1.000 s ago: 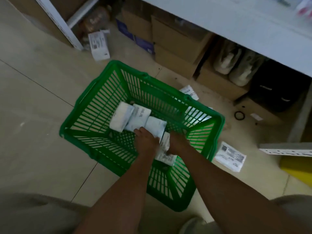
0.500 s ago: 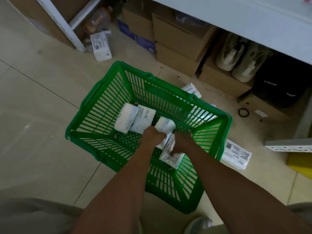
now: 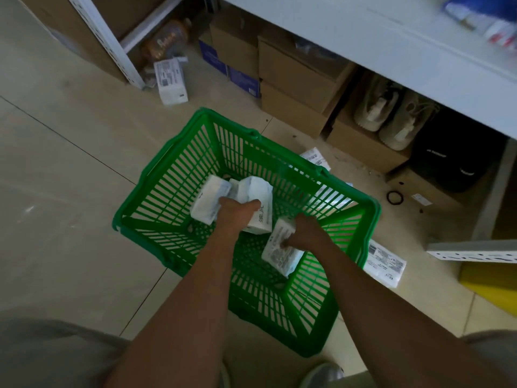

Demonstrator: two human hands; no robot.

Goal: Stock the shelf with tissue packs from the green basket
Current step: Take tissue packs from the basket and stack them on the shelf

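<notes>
Inside the green slatted plastic basket (image 3: pixel 179 175) on the floor, your left hand (image 3: pixel 237 212) is clamped on a soft white plastic-wrapped tissue pack with dark lettering (image 3: pixel 258 204), your right hand (image 3: pixel 305 232) grips another printed white tissue pack (image 3: pixel 281 252), a third pack (image 3: pixel 209 201) just left.

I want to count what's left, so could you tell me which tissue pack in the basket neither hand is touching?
The leftmost pack; the left hand and the right hand each grip another.
</notes>
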